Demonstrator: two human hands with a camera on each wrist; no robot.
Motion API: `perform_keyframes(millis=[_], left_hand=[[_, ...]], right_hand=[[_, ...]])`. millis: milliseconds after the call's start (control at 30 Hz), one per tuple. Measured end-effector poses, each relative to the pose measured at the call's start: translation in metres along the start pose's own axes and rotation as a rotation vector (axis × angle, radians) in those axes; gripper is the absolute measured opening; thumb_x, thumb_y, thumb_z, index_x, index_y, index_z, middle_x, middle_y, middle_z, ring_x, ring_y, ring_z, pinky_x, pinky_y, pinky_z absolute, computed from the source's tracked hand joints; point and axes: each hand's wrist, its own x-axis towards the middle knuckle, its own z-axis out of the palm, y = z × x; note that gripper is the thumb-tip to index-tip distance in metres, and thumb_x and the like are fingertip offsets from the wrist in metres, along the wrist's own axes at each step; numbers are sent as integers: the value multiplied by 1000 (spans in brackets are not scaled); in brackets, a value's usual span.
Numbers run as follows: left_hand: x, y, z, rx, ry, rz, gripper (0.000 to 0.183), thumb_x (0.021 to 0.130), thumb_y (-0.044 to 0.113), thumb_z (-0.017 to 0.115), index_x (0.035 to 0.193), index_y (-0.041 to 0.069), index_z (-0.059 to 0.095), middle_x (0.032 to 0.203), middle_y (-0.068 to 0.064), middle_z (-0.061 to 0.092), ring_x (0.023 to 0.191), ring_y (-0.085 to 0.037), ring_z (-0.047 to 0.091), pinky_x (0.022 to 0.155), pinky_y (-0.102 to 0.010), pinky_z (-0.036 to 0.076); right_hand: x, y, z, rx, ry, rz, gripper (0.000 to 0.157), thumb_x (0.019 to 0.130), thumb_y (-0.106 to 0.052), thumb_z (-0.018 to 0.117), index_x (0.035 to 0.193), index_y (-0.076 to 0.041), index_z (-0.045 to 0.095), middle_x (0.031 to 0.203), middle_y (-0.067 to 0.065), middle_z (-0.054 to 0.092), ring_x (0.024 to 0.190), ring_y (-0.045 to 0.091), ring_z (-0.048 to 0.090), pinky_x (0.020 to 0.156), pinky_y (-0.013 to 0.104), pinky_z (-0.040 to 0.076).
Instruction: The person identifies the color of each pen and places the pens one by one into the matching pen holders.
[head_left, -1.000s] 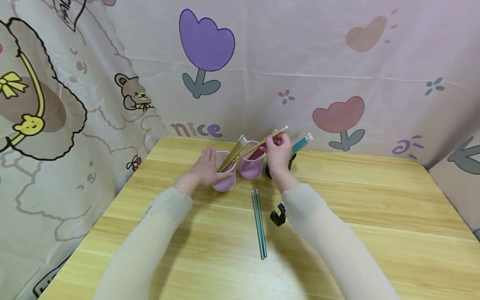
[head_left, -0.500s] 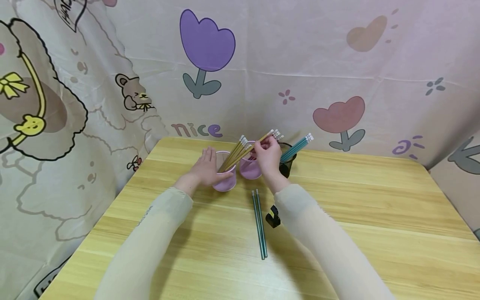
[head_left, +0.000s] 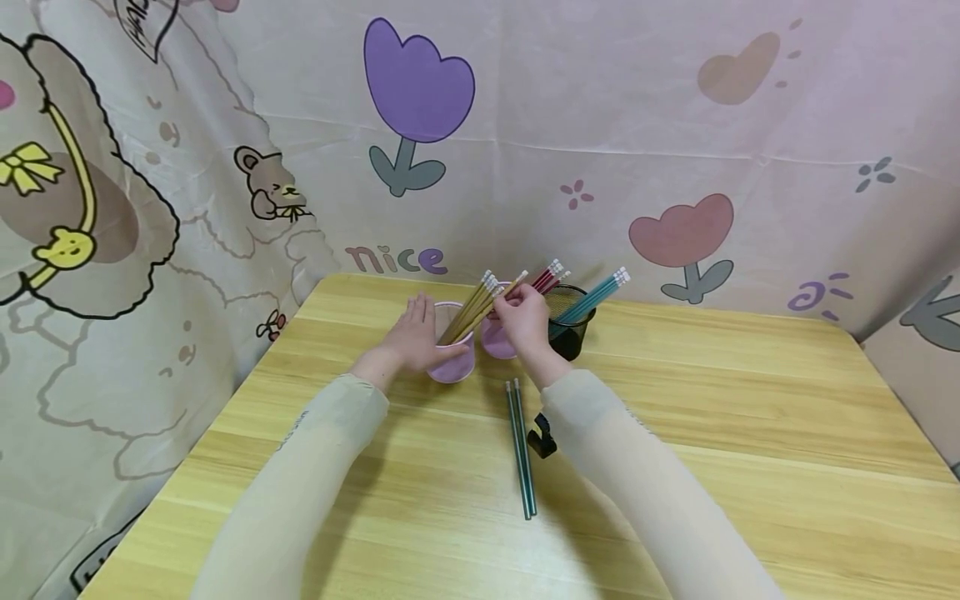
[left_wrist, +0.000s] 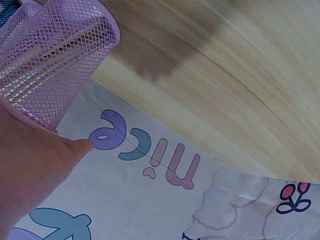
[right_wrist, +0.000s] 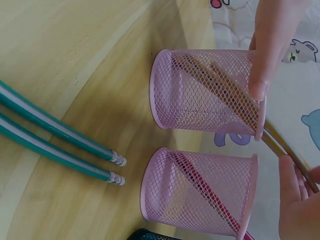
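In the head view my left hand holds a pink mesh pencil cup, with the thumb across its near side and the fingers along the left. Several yellow pencils lean to the right in this cup. My right hand pinches another yellow pencil between thumb and fingers; it slants down into the same cup. The right wrist view shows the left thumb touching the cup's rim. A second pink mesh cup beside it contains red pencils, partly hidden behind my right hand.
A black mesh cup with several blue-green pencils stands to the right. Two green pencils lie side by side on the wooden table. A small black object sits by the right cuff. A patterned cloth hangs behind.
My right hand has moved left and slightly down, bringing the yellow pencil deeper into the left pink cup. The black cup and red pencils show more. My left hand stays put.
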Motion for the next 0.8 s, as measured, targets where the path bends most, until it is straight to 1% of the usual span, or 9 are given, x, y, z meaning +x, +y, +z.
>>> perform_keyframes(millis=[33, 133, 200, 300, 367, 467, 600, 700, 800], left_hand=[[0, 1, 0, -1, 2, 3, 106, 88, 63, 44, 144, -12, -4, 153, -30, -7, 143, -43, -2, 119, -47, 7], [-2, 3, -2, -7, 3, 4, 105, 88, 61, 46, 144, -12, -3, 153, -30, -7, 143, -43, -2, 119, -47, 7], [-4, 5, -4, -11, 5, 5, 105, 88, 61, 47, 144, -13, -3, 153, -30, -6, 142, -44, -2, 119, -47, 7], [-5, 6, -5, -10, 4, -1, 106, 87, 61, 48, 144, -13, -3, 153, -30, -6, 143, -43, -2, 119, -46, 7], [-6, 6, -5, -11, 3, -3, 105, 87, 61, 48, 144, -13, -2, 153, -30, -6, 143, -43, -2, 119, -46, 7], [-6, 6, -5, -12, 3, -1, 105, 88, 60, 47, 144, -13, -2, 153, -31, -6, 142, -44, -2, 119, -47, 7], [-6, 6, -5, -24, -2, 0, 105, 88, 61, 47, 144, -13, -4, 153, -30, -7, 142, -44, -4, 119, -47, 6], [-7, 5, -5, -33, -5, -1, 106, 87, 62, 47, 144, -12, -4, 153, -30, -7, 142, -43, -5, 119, -47, 5], [-8, 4, -6, -40, -3, 2, 107, 87, 62, 47, 144, -12, -3, 153, -30, -7, 143, -43, -4, 119, -47, 4]], right_hand=[[-1, 0, 0, -43, -18, 5, 13, 85, -6, 58, 94, 2, 62, 90, 20, 70, 79, 30, 69, 70, 29, 57], [-4, -2, -2, -81, -109, 42, 18, 83, -5, 58, 98, 3, 63, 92, 20, 70, 77, 27, 69, 71, 32, 59], [-5, -3, -4, -88, -169, 68, 20, 83, -6, 58, 100, 3, 63, 96, 22, 69, 79, 29, 69, 74, 34, 59], [-7, -4, -9, -73, -222, 96, 19, 86, -9, 58, 100, 4, 61, 101, 25, 67, 86, 33, 69, 72, 34, 59], [-7, -3, -14, -75, -236, 109, 18, 87, -11, 59, 99, 3, 61, 102, 25, 67, 84, 33, 69, 67, 30, 59], [-7, -1, -24, -63, -250, 137, 19, 88, -11, 58, 100, 4, 60, 100, 26, 67, 69, 25, 68, 60, 24, 58], [-6, 4, -42, -26, -252, 176, 21, 88, -8, 58, 103, 6, 57, 84, 20, 68, 55, 9, 61, 60, 24, 58], [-5, 9, -59, -20, -256, 181, 24, 89, -8, 55, 106, 8, 55, 74, 11, 65, 53, 8, 60, 62, 26, 59], [-6, 15, -80, -39, -266, 168, 26, 91, -9, 53, 109, 10, 53, 71, 6, 62, 55, 8, 61, 63, 27, 59]])
